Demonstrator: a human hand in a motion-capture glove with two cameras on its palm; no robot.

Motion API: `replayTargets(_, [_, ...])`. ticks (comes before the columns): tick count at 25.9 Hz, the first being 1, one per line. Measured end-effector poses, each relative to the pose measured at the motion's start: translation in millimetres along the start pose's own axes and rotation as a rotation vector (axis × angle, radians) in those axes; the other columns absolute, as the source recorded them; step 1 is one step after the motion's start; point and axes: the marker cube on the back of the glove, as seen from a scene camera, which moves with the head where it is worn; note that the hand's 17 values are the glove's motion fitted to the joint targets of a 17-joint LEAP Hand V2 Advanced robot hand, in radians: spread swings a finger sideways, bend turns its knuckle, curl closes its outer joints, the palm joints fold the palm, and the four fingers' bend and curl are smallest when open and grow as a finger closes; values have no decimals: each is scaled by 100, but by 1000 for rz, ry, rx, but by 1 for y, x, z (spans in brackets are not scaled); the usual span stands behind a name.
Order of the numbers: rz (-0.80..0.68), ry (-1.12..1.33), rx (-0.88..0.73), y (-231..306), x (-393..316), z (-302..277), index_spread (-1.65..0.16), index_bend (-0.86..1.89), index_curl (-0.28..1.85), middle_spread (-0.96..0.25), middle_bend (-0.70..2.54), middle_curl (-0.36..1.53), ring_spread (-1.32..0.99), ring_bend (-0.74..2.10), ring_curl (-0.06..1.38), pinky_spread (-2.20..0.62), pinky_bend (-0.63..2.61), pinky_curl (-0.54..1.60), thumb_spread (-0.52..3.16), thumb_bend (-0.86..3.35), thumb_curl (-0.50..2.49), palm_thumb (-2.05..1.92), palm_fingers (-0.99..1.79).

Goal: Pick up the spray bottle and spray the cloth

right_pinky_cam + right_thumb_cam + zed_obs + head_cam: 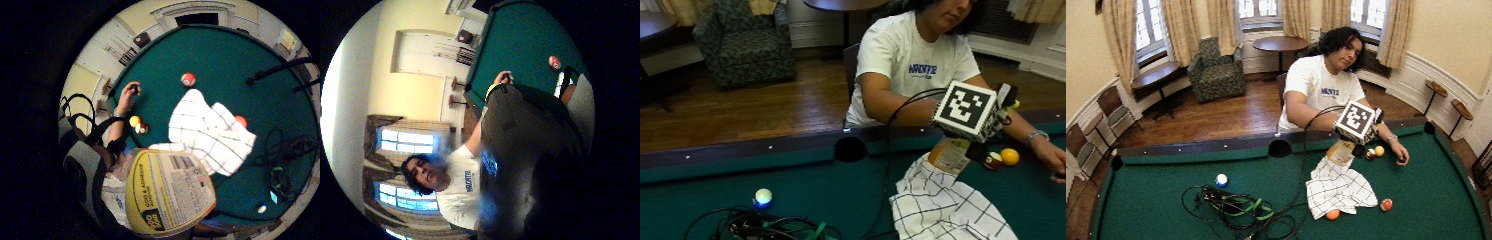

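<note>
Person seated at a green-felt pool table worktop [720,185], right arm raised over it. The right hand [999,107] is mostly hidden behind the marker rig; only a bit of black glove shows at the rig's far edge, fingers not visible, so can't tell whether the grip is clenched on anything. Spray bottle [950,154] hangs just under that hand, up off the felt, amber body with a pale label, lower end just above the near edge of the cloth. In the little-finger-side palm view the bottle's yellow-and-white label [167,192] fills the near field, so it's close to the palm.

White checked cloth [947,210] lies rumpled on the felt, directly below the bottle. Bare left hand [1054,160] rests on the felt at the person's far side, curled round something small and dark; wristwatch [1035,135] on that wrist.

Yellow ball [1009,156] and a dark red-and-white ball [993,160] sit touching each other near the rail, between the cloth and the left hand. Wide view: an orange ball [1332,214] at the cloth's near edge, an orange-and-white ball [1386,204] just beside the cloth. A white-and-blue ball [763,196] sits well apart from the cloth, next to a tangle of black cables [766,225] with green straps. Corner pocket [850,149] in the rail in front of the person.
</note>
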Motion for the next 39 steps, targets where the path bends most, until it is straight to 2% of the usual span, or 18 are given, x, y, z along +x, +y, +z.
replayTargets(8, [-134, -268, 123, -23, 17, 84, -26, 41, 63, -22, 64, 57, -20, 73, 49, -31, 47, 40, 34, -3, 89, 89, 137])
replayTargets(16, [-114, -445, 206, -62, 30, 171, -26, 40, 63, -22, 63, 56, -20, 73, 49, -31, 47, 40, 34, -3, 89, 89, 137])
replayTargets(21, [-93, -430, 209, -76, 32, 214, -27, 40, 63, -22, 63, 56, -20, 73, 49, -31, 48, 40, 34, -2, 89, 89, 138])
replayTargets(32, [-72, -400, 230, -102, 25, 236, -28, 41, 64, -22, 64, 57, -21, 74, 49, -32, 48, 40, 33, -3, 90, 89, 139])
replayTargets(39, [-68, -427, 151, -102, 28, 240, -28, 41, 64, -22, 64, 57, -21, 75, 50, -33, 48, 40, 33, -3, 90, 89, 139])
